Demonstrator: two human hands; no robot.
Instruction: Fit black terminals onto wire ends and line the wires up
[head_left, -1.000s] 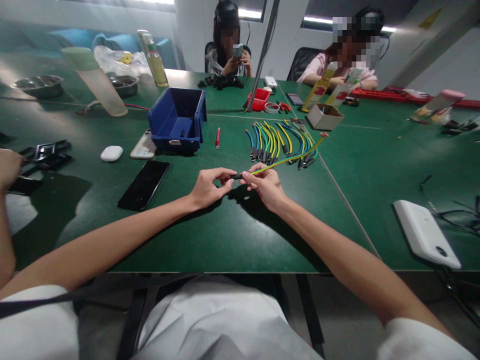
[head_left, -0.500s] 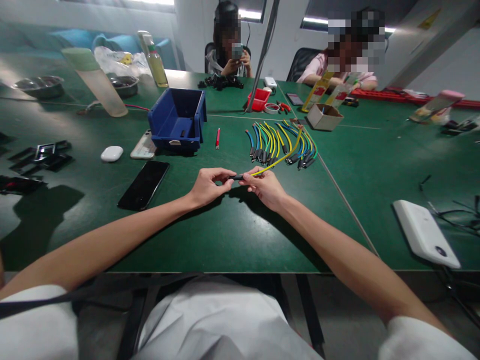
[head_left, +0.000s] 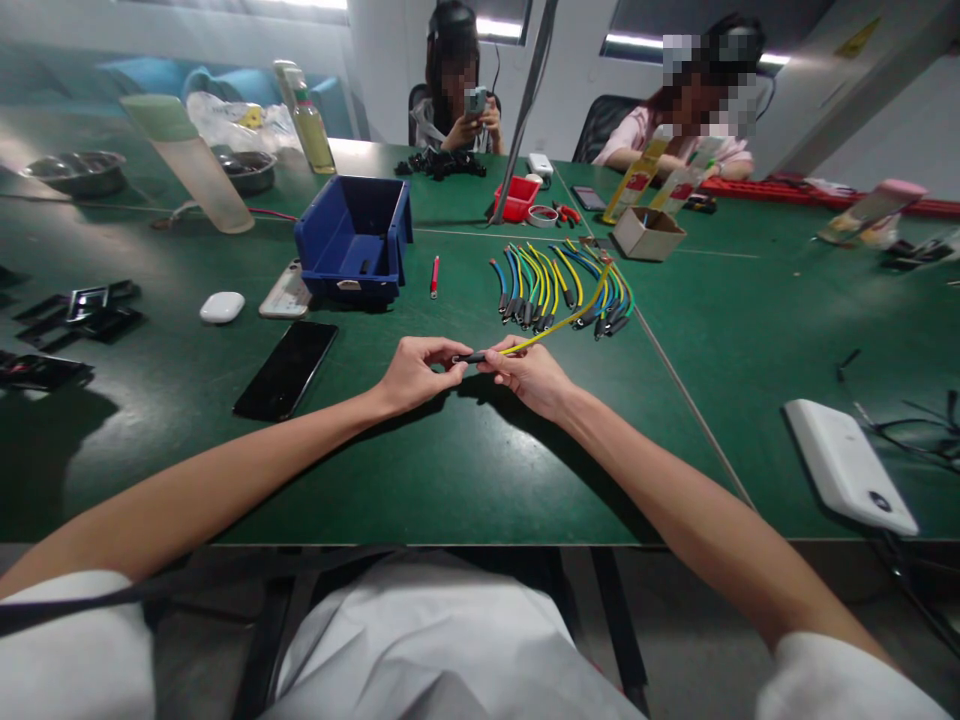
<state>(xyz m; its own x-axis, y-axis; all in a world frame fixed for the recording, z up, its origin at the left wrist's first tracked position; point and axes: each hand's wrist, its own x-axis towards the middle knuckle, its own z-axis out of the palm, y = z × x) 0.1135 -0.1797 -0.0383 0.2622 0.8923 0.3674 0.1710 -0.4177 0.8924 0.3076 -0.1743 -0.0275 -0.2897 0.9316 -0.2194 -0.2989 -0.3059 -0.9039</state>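
A yellow cable [head_left: 551,330] with a black sleeve and a metal lug at its left end is stretched between my hands. My left hand [head_left: 424,372] pinches the lug end between thumb and fingers. The fingers of my right hand [head_left: 529,375] are closed around the cable where the yellow part meets the black sleeve. Its free end curves up to the right, over a spread of blue, yellow and green cables [head_left: 525,290] with black-sleeved ends. Left of these lies a short red cable [head_left: 435,277].
A blue bin [head_left: 352,240], a black phone [head_left: 286,370] and a white case [head_left: 223,307] are on the left. A cardboard box [head_left: 649,235] and a red tray [head_left: 517,198] stand farther back; a white device [head_left: 851,465] lies right. Two people sit across the table.
The metal lug shows more clearly at my left fingertips, and the black sleeve has shifted slightly left. Both hands are still on the yellow cable.
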